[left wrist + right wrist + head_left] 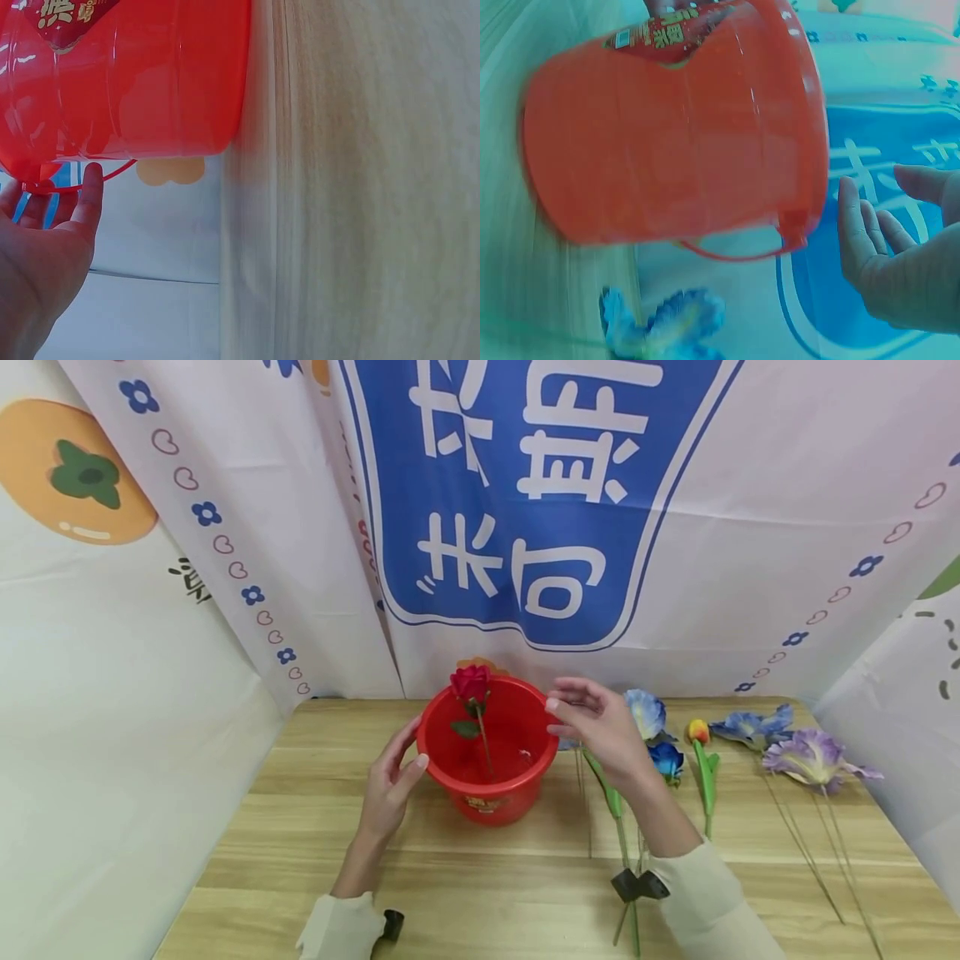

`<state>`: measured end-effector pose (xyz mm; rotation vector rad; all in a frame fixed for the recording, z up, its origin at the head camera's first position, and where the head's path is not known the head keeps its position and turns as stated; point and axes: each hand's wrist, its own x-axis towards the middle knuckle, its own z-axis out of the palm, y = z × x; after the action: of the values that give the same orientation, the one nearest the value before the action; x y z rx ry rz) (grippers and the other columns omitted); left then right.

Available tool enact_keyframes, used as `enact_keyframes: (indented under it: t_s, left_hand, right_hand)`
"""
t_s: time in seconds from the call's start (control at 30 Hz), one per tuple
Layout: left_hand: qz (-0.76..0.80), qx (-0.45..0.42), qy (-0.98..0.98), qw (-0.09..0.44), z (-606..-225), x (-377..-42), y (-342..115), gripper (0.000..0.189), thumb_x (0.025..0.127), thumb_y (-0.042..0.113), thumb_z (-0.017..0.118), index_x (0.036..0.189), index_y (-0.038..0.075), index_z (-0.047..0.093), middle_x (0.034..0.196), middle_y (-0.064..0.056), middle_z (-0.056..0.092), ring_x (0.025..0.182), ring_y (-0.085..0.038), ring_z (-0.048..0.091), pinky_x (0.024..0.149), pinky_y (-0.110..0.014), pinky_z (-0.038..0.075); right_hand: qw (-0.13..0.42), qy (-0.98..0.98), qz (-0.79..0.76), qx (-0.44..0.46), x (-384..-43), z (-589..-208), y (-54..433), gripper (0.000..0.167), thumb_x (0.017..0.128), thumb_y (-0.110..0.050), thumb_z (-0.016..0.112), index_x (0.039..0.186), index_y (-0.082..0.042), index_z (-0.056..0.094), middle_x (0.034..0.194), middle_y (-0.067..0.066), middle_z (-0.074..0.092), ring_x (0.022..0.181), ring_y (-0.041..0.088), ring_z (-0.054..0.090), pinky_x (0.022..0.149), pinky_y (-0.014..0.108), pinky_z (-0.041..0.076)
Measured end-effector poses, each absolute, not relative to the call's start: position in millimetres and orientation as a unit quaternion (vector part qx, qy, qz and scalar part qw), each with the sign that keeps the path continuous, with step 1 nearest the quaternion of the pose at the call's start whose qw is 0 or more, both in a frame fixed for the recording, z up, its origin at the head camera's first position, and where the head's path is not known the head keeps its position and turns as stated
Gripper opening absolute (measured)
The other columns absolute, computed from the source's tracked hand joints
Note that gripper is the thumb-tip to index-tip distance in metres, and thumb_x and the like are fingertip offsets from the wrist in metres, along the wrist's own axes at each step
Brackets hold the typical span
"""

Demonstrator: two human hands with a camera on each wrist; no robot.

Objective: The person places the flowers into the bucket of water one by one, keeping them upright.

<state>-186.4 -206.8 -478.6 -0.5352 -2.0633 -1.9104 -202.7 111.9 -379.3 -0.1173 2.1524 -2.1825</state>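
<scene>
Standing on the pale wood-grain counter (300, 860), the glossy red plastic bucket (517, 718) (a deep-red, green-leaved rose (470, 683) leaning inside) meets the left grip (392, 781), relaxed against its side; the right grip (600, 727), released, hangs just beside the bucket's other edge.

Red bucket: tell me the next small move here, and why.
Probably move the right hand to the orange-yellow tulip and pick it up. That hand is empty beside the red bucket, only one flower, a red rose, shows inside, and the tulip lies loose on the table, while the left hand is at the bucket's other side.
</scene>
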Motion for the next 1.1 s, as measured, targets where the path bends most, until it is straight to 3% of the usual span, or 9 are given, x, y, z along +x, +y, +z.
enact_keyframes:
  t_s: [0.17, 0.37, 0.53, 0.9, 1.1]
  left_hand:
    - [-0.657, -0.185, -0.717, 0.141, -479, -187, -207, 0.057, 0.105, 0.001, 0.06, 0.161, 0.005, 0.048, 0.164, -0.02, 0.049, 0.146, -0.012, 0.051, 0.103, -0.022, 0.059]
    - [-0.654, -0.191, -0.718, 0.142, -478, -188, -206, 0.056, 0.106, 0.001, 0.058, 0.161, 0.003, 0.047, 0.164, -0.023, 0.048, 0.146, -0.01, 0.051, 0.104, -0.021, 0.058]
    - [-0.655, -0.187, -0.719, 0.142, -478, -188, -206, 0.057, 0.105, 0.002, 0.059, 0.161, 0.005, 0.047, 0.164, -0.02, 0.049, 0.146, -0.01, 0.05, 0.104, -0.02, 0.057]
    - [-0.654, -0.175, -0.722, 0.141, -478, -187, -205, 0.057, 0.105, 0.003, 0.061, 0.161, 0.009, 0.049, 0.164, -0.015, 0.051, 0.147, -0.012, 0.05, 0.106, -0.021, 0.057]
    - [-0.652, -0.172, -0.725, 0.141, -478, -186, -205, 0.058, 0.105, 0.003, 0.061, 0.161, 0.009, 0.049, 0.164, -0.015, 0.051, 0.147, -0.012, 0.05, 0.108, -0.02, 0.055]
  right_hand:
    - [0.037, 0.697, -0.716, -0.011, -191, -386, 133, 0.054, 0.103, -0.021, 0.074, 0.149, -0.002, 0.054, 0.14, 0.022, 0.06, 0.117, 0.027, 0.073, 0.096, 0.039, 0.065]
    - [0.024, 0.676, -0.737, 0.001, -180, -399, 155, 0.051, 0.104, -0.017, 0.072, 0.147, 0.001, 0.052, 0.123, 0.003, 0.069, 0.103, 0.012, 0.075, 0.094, 0.033, 0.066]
    - [0.018, 0.658, -0.753, 0.003, -173, -409, 174, 0.049, 0.103, -0.017, 0.073, 0.144, 0.001, 0.052, 0.114, -0.006, 0.072, 0.102, 0.01, 0.077, 0.093, 0.031, 0.066]
    - [0.021, 0.669, -0.742, 0.04, -162, -428, 211, 0.055, 0.105, -0.018, 0.07, 0.151, 0.0, 0.047, 0.113, -0.013, 0.07, 0.105, 0.005, 0.073, 0.096, 0.029, 0.065]
    - [0.02, 0.655, -0.754, 0.042, -159, -438, 234, 0.038, 0.105, -0.019, 0.07, 0.139, -0.01, 0.055, 0.112, -0.012, 0.071, 0.104, 0.005, 0.074, 0.094, 0.027, 0.065]
